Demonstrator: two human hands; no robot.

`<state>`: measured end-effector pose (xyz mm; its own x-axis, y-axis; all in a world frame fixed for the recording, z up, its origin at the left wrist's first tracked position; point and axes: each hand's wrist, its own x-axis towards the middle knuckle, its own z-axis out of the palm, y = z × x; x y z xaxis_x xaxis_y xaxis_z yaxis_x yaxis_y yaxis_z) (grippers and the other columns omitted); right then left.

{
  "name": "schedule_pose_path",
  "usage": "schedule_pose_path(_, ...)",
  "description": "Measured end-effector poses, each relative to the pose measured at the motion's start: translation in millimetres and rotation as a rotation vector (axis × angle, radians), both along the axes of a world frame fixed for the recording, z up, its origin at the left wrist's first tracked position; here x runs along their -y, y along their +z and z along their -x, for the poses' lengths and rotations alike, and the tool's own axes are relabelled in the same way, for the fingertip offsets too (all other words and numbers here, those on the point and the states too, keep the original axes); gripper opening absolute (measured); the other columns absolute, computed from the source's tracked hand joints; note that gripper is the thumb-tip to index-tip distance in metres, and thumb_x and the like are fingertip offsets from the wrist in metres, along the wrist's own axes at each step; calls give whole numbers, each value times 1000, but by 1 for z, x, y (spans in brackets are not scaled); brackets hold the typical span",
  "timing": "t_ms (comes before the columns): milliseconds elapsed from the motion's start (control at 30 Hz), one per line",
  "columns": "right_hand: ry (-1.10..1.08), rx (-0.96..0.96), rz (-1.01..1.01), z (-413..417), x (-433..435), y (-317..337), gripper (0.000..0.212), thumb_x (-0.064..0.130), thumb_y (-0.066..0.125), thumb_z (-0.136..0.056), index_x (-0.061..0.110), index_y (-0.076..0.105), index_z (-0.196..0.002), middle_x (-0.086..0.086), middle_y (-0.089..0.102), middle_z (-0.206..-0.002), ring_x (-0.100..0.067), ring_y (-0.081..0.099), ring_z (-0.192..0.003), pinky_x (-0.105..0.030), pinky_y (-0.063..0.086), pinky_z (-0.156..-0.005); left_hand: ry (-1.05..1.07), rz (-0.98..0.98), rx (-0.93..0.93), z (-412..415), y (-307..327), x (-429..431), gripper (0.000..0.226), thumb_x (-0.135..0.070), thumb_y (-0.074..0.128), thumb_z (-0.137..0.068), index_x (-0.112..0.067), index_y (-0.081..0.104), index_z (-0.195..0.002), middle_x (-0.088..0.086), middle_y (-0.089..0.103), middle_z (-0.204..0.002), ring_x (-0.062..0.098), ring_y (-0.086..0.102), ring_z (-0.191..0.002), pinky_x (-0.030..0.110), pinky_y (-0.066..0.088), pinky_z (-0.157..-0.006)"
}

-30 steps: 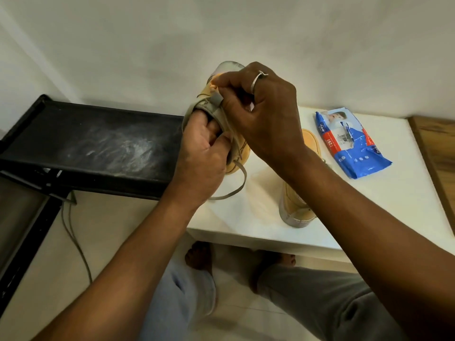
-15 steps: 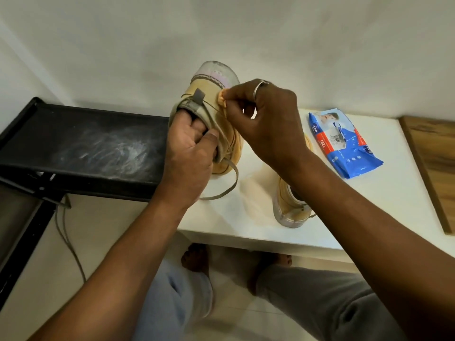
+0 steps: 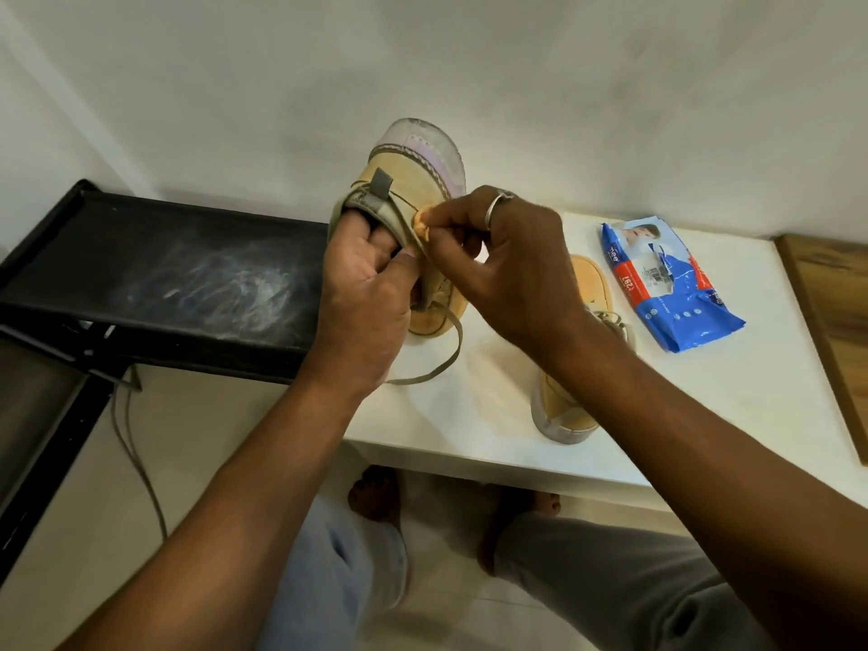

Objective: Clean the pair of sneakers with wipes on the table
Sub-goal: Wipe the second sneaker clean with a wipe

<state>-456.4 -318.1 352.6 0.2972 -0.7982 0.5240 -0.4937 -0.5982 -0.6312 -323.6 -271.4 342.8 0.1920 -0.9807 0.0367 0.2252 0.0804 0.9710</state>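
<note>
Two bare feet and grey trouser legs come first in our list, on the pale floor below the white table.

Second sneaker: tan, pale rubber end toward us, on the table close to its front edge. Our right forearm hides its middle.

Left hand: raised by the table's left edge, fingers tucked into the opening of the held sneaker, thumb clamped outside on the collar, a firm grasp.

Held sneaker: upright, grey rubber-capped end on top. We cannot tell whether its lower end touches the table. One lace hangs loose from it, curling under our left wrist.

Right hand: ring on one finger, thumb and forefinger pinching a small tan wad against the held sneaker's side. We cannot tell what the wad is made of.

Black shelf: dusty and smeared, abutting the table's left edge. A cable trails down from it.

Pack of wipes: blue and red, flat on the table toward its far right corner, well apart from both sneakers.

Wooden board: beside the table's right edge.

White wall: behind everything.
</note>
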Motion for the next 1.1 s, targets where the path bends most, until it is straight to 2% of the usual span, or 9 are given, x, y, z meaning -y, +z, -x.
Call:
schedule_pose_path(100, 15, 54, -25, -3, -6, -7, 13, 17, 68, -90, 13, 75, -100, 12, 67, -88, -1, 60, -73, -13, 48, -66, 7, 15, 25, -1, -1, 1, 44, 6, 49, -99, -3, 44, -142, 9, 65, -133, 22, 62, -126, 47, 50, -106)
schedule_pose_path(233, -41, 105, -99, -1, -4, -15, 12, 19, 68, -90, 15, 74, -98, 9, 71, -87, -6, 62, -72, -17, 51, -65, 83, 6, 70, -2, -3, 0, 41, 1, 53, -96, -5, 49, -137, 8, 69, -127, 24, 65, -121, 51, 51, -104)
schedule_pose_path(467, 25, 18, -64, -7, -6, -17, 16, 17, 65, -92, 13, 73, -105, 10, 67, -90, 1, 55, -72, -12, 45, -70, 298, -2, 499, -2, 1, -1, 26, -21, 56, -96, -13, 58, -120, -2, 69, -105, 9, 68, -92, 26, 60, -77)
schedule_pose_path(600, 18, -16, -39, -10, -3, -17, 16, 13, 64, -92, 14, 72, -106, 14, 62, -90, 5, 53, -73, -10, 44, -72, 189, -143, 788, -3, -1, 0, 18, -30, 54, -101, -18, 56, -113, -13, 58, -92, 4, 58, -79, 10, 40, -63)
schedule_pose_path(667, -19, -3, -56, -8, -2, -17, 16, 14, 64, -92, 14, 72, -106, 13, 63, -89, 3, 53, -72, -11, 45, -71, 97, -160, 922, -4, 0, -2, 10, -31, 54, -100, -21, 54, -100, -13, 54, -81, 4, 54, -71, 12, 34, -60)
schedule_pose_path(767, -49, -5, -116, -4, -2, -19, 16, 13, 62, -92, 15, 72, -104, 13, 64, -87, 2, 54, -71, -13, 45, -70, -32, -196, 1107, -11, 3, -2, 20, -37, 55, -99, -27, 50, -82, -9, 53, -72, 8, 52, -64, 18, 31, -55)
schedule_pose_path(933, -8, -43, -132, -2, 0, -21, 15, 14, 63, -92, 14, 72, -104, 7, 69, -90, -2, 54, -70, -15, 46, -69, -165, -240, 1255, -16, 12, 0, 20, -43, 60, -95, -25, 53, -101, -8, 56, -88, 12, 55, -79, 18, 34, -63)
schedule_pose_path(1033, 20, -55, -150, -2, 0, -24, 14, 15, 64, -92, 14, 72, -104, 8, 68, -88, -2, 53, -69, -18, 48, -69, -217, -216, 1287, -17, 14, -2, 20, -43, 60, -94, -28, 50, -104, -7, 57, -94, 13, 54, -83, 13, 31, -63)
schedule_pose_path(1100, 57, -61, -172, -3, -1, -26, 14, 15, 64, -92, 14, 73, -104, 9, 67, -87, 0, 53, -69, -14, 44, -67, -292, -293, 1303, -19, 12, -2, 28, -48, 56, -96, -30, 52, -117, -3, 59, -114, 18, 57, -97, 14, 36, -74)
